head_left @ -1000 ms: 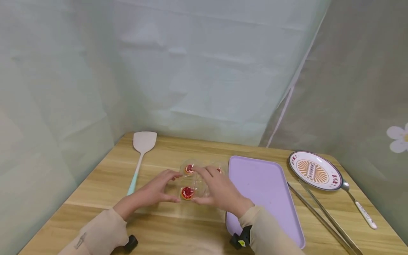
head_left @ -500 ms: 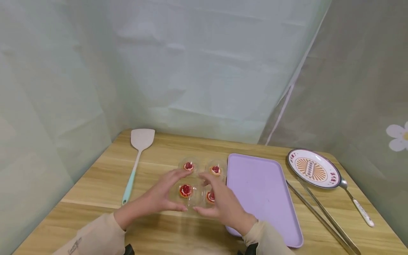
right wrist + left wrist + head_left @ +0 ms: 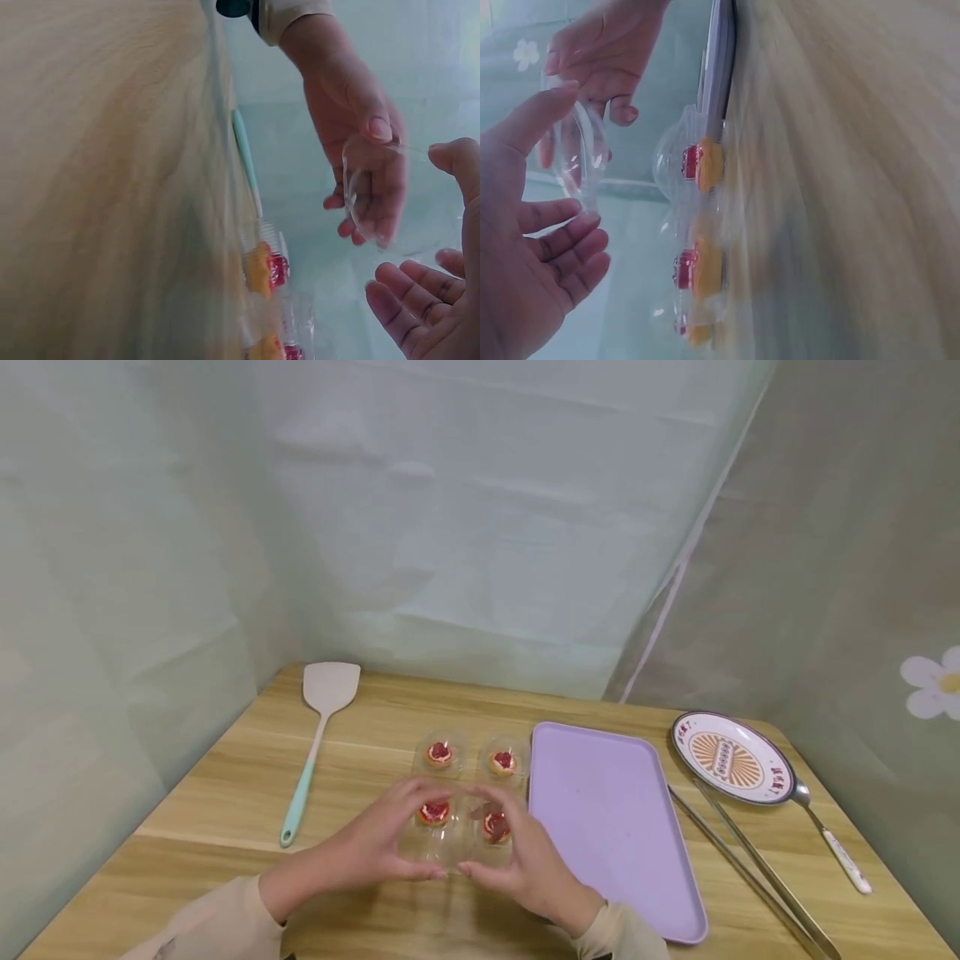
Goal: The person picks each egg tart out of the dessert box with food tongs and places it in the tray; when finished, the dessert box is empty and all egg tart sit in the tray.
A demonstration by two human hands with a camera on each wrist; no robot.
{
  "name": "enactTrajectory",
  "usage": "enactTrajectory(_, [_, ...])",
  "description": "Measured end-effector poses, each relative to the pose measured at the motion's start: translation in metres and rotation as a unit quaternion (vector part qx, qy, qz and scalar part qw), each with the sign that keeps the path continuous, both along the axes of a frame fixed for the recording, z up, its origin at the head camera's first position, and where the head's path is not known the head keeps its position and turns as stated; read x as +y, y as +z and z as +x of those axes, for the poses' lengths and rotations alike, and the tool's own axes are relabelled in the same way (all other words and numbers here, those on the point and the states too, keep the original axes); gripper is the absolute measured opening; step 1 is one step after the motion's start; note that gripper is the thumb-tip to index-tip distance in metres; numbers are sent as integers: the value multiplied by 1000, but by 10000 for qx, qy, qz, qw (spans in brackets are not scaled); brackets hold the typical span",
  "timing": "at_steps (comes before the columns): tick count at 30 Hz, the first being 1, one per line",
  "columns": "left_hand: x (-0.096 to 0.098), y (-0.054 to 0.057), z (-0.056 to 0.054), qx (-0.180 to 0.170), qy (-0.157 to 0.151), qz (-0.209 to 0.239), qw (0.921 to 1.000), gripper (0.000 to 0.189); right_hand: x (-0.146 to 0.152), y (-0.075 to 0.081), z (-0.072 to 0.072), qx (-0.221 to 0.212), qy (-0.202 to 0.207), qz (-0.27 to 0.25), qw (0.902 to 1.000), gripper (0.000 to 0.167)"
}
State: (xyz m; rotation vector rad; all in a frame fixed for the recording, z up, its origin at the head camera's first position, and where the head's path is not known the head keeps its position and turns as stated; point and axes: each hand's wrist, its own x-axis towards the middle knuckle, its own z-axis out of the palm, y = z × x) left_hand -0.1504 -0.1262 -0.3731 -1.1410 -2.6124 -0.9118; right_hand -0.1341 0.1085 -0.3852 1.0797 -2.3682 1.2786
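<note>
Several small red-topped tarts sit in clear plastic packaging on the table, among them a back-left tart (image 3: 440,753) and a back-right tart (image 3: 503,762). Above the front ones, a clear plastic dome lid (image 3: 367,195) is held between both hands, raised off the tabletop in the wrist views. My left hand (image 3: 375,839) grips its left side, thumb at one edge and fingertips at the other. On the opposite side, my right hand (image 3: 536,860) holds the lid with thumb and curved fingers. The front-right tart (image 3: 496,827) is partly covered by right-hand fingers.
Just right of the tarts lies a purple tray (image 3: 607,827). Beyond it are long metal tongs (image 3: 757,868), a patterned plate (image 3: 731,756) and a spoon (image 3: 843,856). On the left lies a spatula (image 3: 315,752) with a mint handle. Fabric hangs behind the table.
Both hands have drawn back toward the body with the clear lid, and the rear tarts now show fully. The view has shifted slightly; tray, spatula and plate stay put on the table.
</note>
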Motion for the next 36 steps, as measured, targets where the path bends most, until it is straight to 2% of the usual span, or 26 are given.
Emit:
enactTrajectory(5, [-8, 2, 6, 0, 213, -509, 9985, 76, 0, -4, 4, -24, -23, 382, 9993, 75])
enactTrajectory(8, [-10, 6, 8, 65, 269, -856, 9959, 73, -1, -5, 6, -211, -31, 584, 9981, 75])
enactTrajectory(16, [-17, 13, 10, 155, 5, -1481, 9889, 72, -7, -10, 9, -575, -95, 1126, 9919, 70])
enactTrajectory(22, [-22, 11, 10, 104, -115, -1724, 9849, 74, -13, -15, 12, -413, -280, 1634, 9853, 69])
enactTrajectory(29, [-26, 8, 9, -169, -85, -1953, 9806, 77, -20, -20, 14, -206, -494, 2172, 9747, 72])
enactTrajectory(36, [-28, 5, 10, -40, -163, -2148, 9765, 77, -24, -26, 16, 213, -613, 2694, 9608, 75])
